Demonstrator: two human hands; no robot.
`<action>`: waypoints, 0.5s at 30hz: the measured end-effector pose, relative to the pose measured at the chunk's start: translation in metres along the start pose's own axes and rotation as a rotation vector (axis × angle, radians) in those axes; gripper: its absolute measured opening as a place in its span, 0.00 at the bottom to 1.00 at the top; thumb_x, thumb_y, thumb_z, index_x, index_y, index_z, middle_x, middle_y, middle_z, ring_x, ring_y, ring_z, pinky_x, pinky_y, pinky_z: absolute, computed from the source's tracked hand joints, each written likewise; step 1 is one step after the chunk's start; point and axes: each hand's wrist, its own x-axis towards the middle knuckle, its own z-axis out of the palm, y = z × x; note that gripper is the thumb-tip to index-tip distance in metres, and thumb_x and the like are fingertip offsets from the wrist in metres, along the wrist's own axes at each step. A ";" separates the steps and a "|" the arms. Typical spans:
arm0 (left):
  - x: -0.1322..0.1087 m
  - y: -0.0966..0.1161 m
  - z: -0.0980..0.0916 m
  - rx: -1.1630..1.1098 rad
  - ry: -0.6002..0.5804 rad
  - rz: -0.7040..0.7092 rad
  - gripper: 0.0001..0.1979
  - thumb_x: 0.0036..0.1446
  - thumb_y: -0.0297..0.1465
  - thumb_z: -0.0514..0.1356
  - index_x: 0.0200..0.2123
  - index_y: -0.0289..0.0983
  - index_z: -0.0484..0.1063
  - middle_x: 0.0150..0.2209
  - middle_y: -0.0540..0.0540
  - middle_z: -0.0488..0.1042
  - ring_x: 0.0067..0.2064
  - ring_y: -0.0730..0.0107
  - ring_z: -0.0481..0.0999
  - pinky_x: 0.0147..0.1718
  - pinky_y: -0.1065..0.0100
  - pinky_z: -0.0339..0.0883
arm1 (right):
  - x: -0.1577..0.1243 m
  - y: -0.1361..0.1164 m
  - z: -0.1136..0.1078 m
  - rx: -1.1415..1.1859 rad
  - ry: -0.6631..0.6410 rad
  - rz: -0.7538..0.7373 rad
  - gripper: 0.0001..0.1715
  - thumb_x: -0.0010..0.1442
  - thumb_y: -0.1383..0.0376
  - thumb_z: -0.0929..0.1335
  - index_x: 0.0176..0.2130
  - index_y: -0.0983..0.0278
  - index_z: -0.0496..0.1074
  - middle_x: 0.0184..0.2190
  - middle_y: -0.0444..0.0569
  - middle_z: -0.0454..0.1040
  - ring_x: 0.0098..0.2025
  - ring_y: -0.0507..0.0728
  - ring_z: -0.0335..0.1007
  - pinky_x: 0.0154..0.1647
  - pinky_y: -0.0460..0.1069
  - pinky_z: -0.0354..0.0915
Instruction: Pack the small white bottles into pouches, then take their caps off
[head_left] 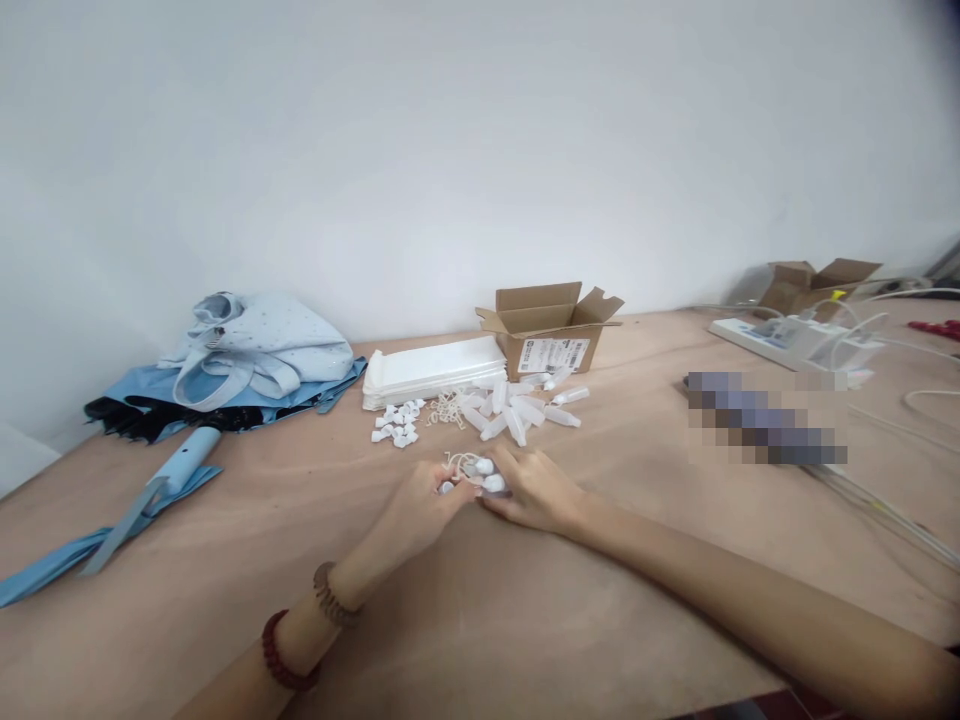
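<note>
A wooden table point(322, 530) carries a cardboard box point(551, 335), a stack of white packets point(431, 370) and loose plastic bottles point(514, 412) near its far edge. Mid-table, the left hand point(416, 510) and right hand point(534, 490) meet around small white caps point(491, 483). The fingers point(506, 470) curl partly over the caps; whether they grip cannot be determined.

The person's left forearm point(300, 640) and right forearm point(757, 600) are both bare. Two beaded bracelets circle the left wrist. The dark red bead bracelet point(285, 652) sits farther up the arm, with round, glossy beads. The brown bead bracelet point(336, 595), closer to the left hand point(416, 510), has smaller, closely packed beads and looks wooden. The right hand point(534, 490) wears nothing.
</note>
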 end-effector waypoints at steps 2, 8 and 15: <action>0.001 -0.001 0.003 -0.074 -0.032 -0.110 0.20 0.56 0.44 0.52 0.20 0.36 0.64 0.15 0.56 0.54 0.18 0.78 0.51 0.18 0.72 0.44 | 0.000 0.000 0.002 -0.001 0.008 -0.008 0.15 0.58 0.61 0.65 0.43 0.67 0.62 0.38 0.57 0.75 0.39 0.61 0.72 0.33 0.49 0.58; 0.000 -0.002 0.002 -0.146 -0.058 -0.174 0.21 0.55 0.48 0.53 0.24 0.35 0.68 0.14 0.58 0.51 0.17 0.79 0.50 0.17 0.73 0.43 | 0.000 -0.001 0.001 0.003 0.009 0.039 0.16 0.57 0.59 0.65 0.42 0.67 0.63 0.38 0.57 0.75 0.36 0.60 0.72 0.32 0.48 0.58; -0.004 0.004 -0.003 0.019 0.046 0.004 0.12 0.52 0.39 0.59 0.33 0.36 0.74 0.22 0.54 0.67 0.24 0.73 0.62 0.25 0.71 0.54 | 0.001 -0.001 0.000 0.020 0.026 0.058 0.16 0.57 0.58 0.65 0.42 0.67 0.63 0.37 0.56 0.75 0.36 0.60 0.72 0.31 0.48 0.57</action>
